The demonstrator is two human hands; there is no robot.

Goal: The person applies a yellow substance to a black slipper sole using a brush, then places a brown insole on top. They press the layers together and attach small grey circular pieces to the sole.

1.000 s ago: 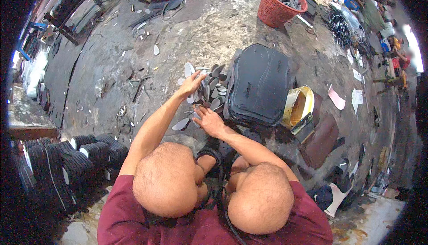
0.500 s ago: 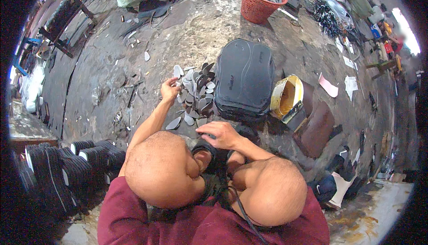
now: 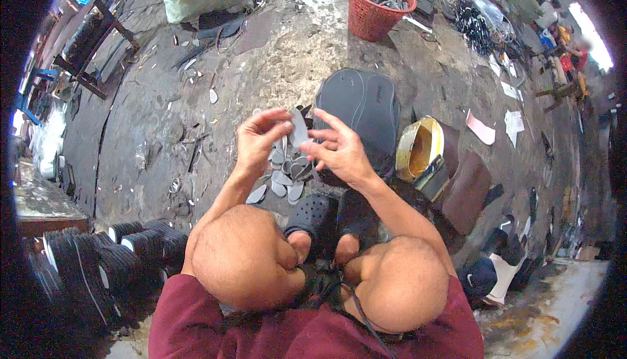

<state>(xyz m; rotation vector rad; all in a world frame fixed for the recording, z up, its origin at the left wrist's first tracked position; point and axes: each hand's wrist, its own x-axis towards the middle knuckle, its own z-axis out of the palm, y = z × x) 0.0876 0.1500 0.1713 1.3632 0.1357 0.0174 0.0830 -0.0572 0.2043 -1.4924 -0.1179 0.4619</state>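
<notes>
Over a heap of grey and black teardrop-shaped pieces [image 3: 282,177], my left hand [image 3: 256,140] pinches one light grey teardrop-shaped piece [image 3: 299,129] between thumb and fingers. My right hand [image 3: 341,153] is at the other side of that piece, fingers apart; its thumb is close to the lower end, and I cannot tell whether it touches. Just beyond and to the right of my hands lies a stack of black sole-shaped sheets [image 3: 359,101], partly covered by my right hand. Beside the stack, a cut-open yellowish container [image 3: 410,150] holds amber-brown stuff, likely glue.
A red basket [image 3: 375,16] of dark pieces stands at the far side. Brown sheet material [image 3: 465,192] lies right of the container. Rows of black soles [image 3: 78,267] stand at lower left. My feet, in dark clogs [image 3: 312,214], are close below my hands. Scraps litter the floor.
My left hand has come right from the heap's left edge with a grey piece in its pinch. My right hand has risen from near my feet to meet it, fingers spread.
</notes>
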